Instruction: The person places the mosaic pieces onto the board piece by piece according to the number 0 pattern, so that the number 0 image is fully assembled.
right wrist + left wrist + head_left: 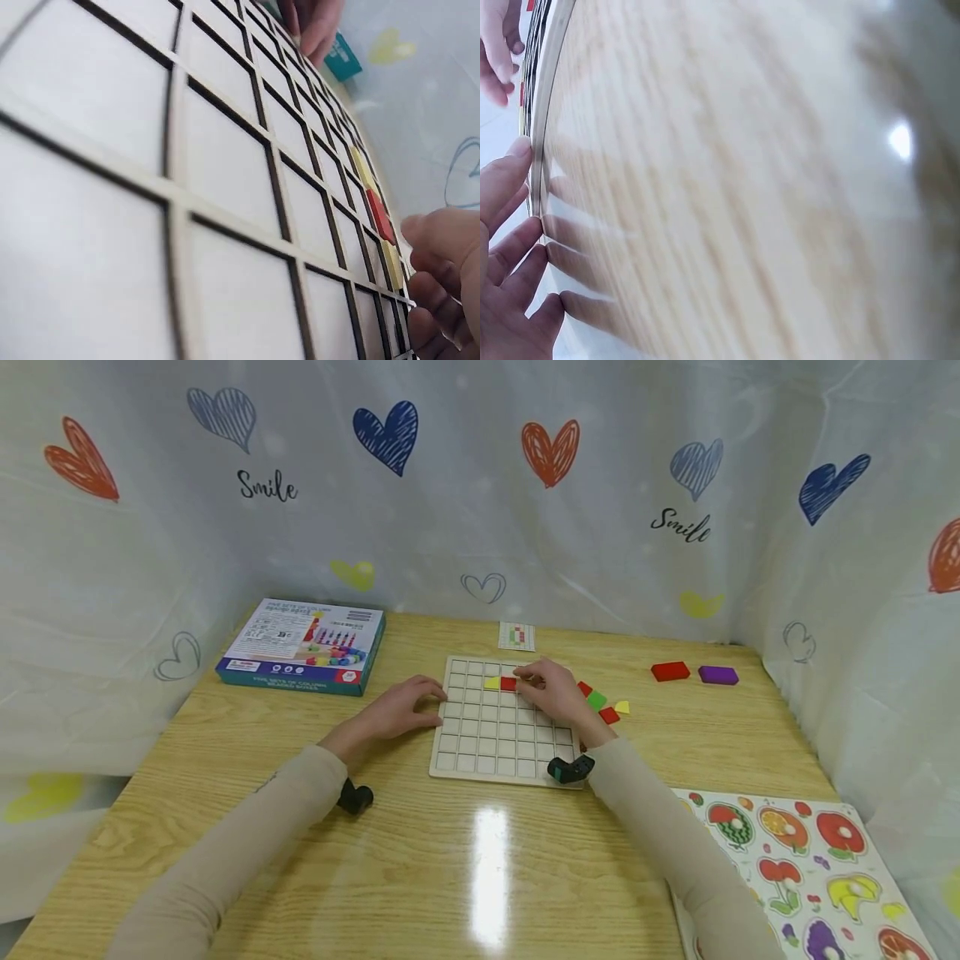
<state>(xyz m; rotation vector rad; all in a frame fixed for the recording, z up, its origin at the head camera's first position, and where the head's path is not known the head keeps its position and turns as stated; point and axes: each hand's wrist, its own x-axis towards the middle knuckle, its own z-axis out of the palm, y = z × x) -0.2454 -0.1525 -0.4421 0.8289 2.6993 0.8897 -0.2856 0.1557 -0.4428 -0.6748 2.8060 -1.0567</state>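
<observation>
A light wooden grid board (487, 727) lies on the table with rows of square cells. In an upper row sit a yellow tile (491, 683) and a red tile (508, 684), side by side. The right wrist view shows a second yellow tile (392, 264) on the red one's other side, hidden by the hand in the head view. My right hand (553, 693) hovers with loosely bent fingers over this end of the row, its thumb and fingertips close by that tile. At the board's left edge, my left hand (401, 708) rests its spread fingertips and thumb.
Loose red, green and yellow tiles (597, 700) lie right of the board. Behind it is a small pattern card (517, 636). A boxed set (300, 647) stands at left, red (670, 672) and purple (718, 675) blocks at right, a fruit puzzle board (817, 860) at front right.
</observation>
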